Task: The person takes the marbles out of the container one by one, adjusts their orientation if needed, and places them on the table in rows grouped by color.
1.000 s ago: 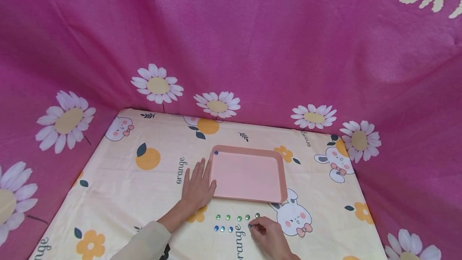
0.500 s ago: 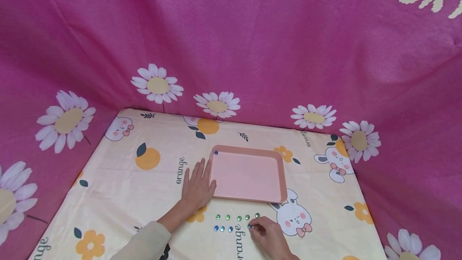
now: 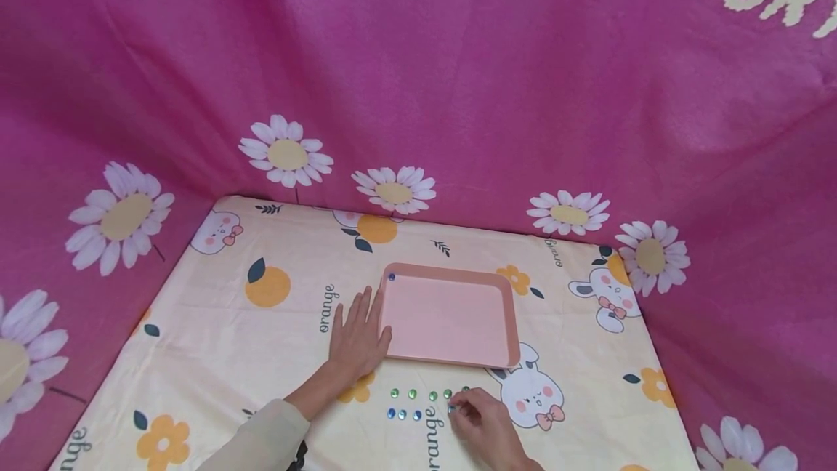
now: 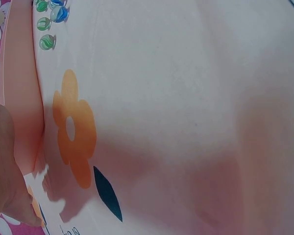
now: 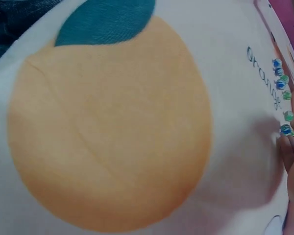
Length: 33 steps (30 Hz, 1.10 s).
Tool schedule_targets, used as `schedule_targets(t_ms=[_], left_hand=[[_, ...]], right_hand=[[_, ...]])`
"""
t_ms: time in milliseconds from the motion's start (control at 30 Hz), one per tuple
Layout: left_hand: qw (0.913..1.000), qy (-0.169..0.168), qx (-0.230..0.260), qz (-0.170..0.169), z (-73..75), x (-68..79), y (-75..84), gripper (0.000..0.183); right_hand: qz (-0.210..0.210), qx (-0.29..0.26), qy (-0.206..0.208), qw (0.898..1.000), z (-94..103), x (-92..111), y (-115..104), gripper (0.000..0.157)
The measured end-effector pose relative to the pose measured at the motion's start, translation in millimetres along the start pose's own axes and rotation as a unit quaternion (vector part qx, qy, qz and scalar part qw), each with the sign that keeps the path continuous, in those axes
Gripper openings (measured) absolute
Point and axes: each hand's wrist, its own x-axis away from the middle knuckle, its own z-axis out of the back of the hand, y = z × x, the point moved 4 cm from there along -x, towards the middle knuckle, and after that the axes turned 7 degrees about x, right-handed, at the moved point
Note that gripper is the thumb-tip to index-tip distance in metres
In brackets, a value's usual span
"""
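My right hand (image 3: 484,424) pinches a blue marble (image 5: 285,129) between thumb and fingertips at the right end of a row of blue marbles (image 3: 402,415). Behind that row runs a line of green marbles (image 3: 413,394); its rightmost one is partly covered by the hand. With fingers stretched out, my left hand (image 3: 356,336) rests against the left side of a pink tray (image 3: 451,363). A single blue marble (image 3: 391,277) lies in the tray's far left corner. Swirled glass shows on the green marble (image 4: 47,42) in the left wrist view.
A cream cloth (image 3: 216,355) printed with oranges, flowers and rabbits covers the table. Pink curtains (image 3: 445,93) with daisies rise behind the table and on both sides.
My right hand has shifted very slightly away from me and now covers more of the rightmost green marble. The left hand and the tray stay where they were.
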Motion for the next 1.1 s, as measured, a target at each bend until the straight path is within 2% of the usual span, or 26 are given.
schedule_targets(t_ms=[100, 200, 433, 567, 900, 1100], left_hand=[[1.0, 0.0, 0.001, -0.002, 0.5, -0.2, 0.4, 0.075], [1.0, 0.001, 0.002, -0.003, 1.8, 0.1, 0.4, 0.075], [1.0, 0.003, 0.003, -0.005, 2.2, 0.6, 0.2, 0.075], [1.0, 0.002, -0.001, -0.008, 1.6, 1.2, 0.0, 0.074], [0.9998, 0.007, -0.013, -0.01, -1.1, 1.1, 0.2, 0.074], [0.9999, 0.005, -0.005, -0.009, -0.1, 0.8, 0.3, 0.074]], right_hand=[[0.032, -0.005, 0.023, 0.999, 4.8, -7, -6, 0.02], [0.047, -0.005, 0.028, 0.999, 11.4, -20, -14, 0.019], [0.068, -0.011, 0.033, 0.997, 28.3, -66, -35, 0.018], [0.076, -0.021, 0.024, 0.997, 31.6, -97, -42, 0.019], [0.094, 0.019, 0.035, 0.995, 20.2, -168, -54, 0.017], [0.094, 0.016, 0.014, 0.995, 4.9, -198, -58, 0.016]])
